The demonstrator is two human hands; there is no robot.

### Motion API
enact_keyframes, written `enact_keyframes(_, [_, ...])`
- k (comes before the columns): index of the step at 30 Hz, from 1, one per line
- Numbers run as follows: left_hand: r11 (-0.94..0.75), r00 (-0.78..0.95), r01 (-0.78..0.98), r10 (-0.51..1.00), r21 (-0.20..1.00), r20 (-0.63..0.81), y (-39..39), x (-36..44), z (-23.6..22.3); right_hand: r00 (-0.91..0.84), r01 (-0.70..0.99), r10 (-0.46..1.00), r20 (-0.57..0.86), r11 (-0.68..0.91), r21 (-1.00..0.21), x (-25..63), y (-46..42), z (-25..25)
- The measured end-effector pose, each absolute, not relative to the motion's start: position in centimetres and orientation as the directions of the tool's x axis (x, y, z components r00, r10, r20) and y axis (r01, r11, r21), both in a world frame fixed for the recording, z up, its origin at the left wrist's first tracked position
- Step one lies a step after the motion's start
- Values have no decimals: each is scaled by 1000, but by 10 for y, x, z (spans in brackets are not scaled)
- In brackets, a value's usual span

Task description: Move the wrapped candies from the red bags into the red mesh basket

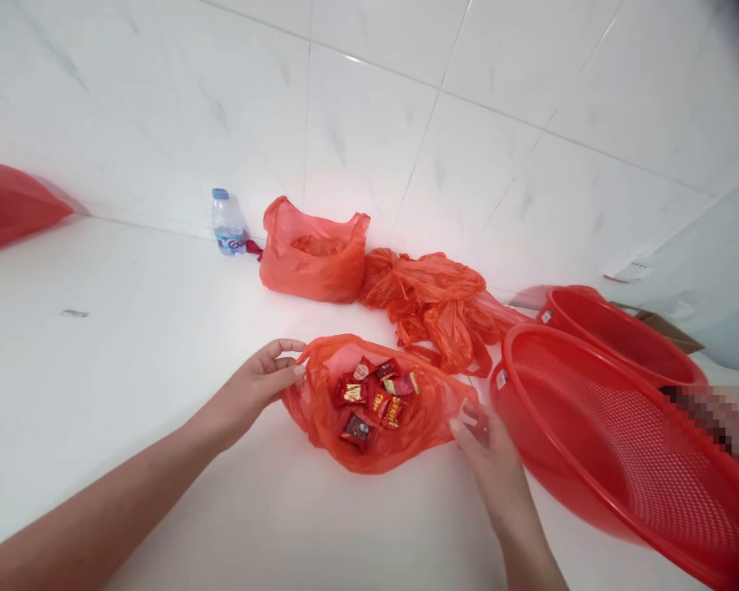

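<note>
Thin, crinkled red plastic bag [320, 443].

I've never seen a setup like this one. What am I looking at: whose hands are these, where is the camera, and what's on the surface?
There is no robot here. One picture, taken from a camera on a person's head, looks down at their bare hands. The left hand and right hand hold opposite sides of an open red bag, with small wrapped packets inside. Behind it on the white surface are a standing red bag, crumpled red bags and a bottle with a blue cap. Two red baskets are at the right.
</note>
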State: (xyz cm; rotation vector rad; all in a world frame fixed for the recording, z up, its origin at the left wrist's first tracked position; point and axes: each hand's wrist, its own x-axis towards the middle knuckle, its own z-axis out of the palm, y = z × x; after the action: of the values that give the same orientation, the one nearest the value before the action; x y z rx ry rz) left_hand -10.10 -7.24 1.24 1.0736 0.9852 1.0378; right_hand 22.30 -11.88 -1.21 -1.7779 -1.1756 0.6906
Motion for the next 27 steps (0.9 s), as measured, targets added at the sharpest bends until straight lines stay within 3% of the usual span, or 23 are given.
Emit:
enact_keyframes(2, [105, 208, -114, 975, 988, -79, -64, -101, 25, 266, 492, 963, 38, -102, -865, 223, -104, 11])
enact_keyframes(4, [6, 133, -115, 991, 993, 10, -54, -102, 46, 203, 498, 967, 155, 34, -867, 220, -93, 41])
enact_keyframes(7, [-255, -54, -159, 967, 954, 249, -43, -104, 86, 350, 335, 835, 424, 311, -889, 216, -86, 89])
enact_keyframes(10, [-422, -153, -171, 904, 890, 399, -39, -107, 119, 440, 222, 729, 525, 478, -850, 214, -85, 119])
enact_keyframes(17, [-531, -149, -228, 848, 816, 509, -45, -103, 143, 429, 111, 731, 531, 541, -834, 224, -81, 125])
enact_keyframes(20, [-570, -90, -170, 821, 804, 563, -48, -104, 145, 433, 200, 726, 534, 500, -843, 226, -85, 119])
enact_keyframes(24, [-456, 104, 16, 886, 890, 452, -53, -123, 124, 316, 359, 840, 441, 325, -875, 243, -89, 84])
enact_keyframes(27, [-338, 155, 120, 935, 933, 319, -60, -147, 83, 155, 308, 924, 350, 291, -906, 260, -87, 46])
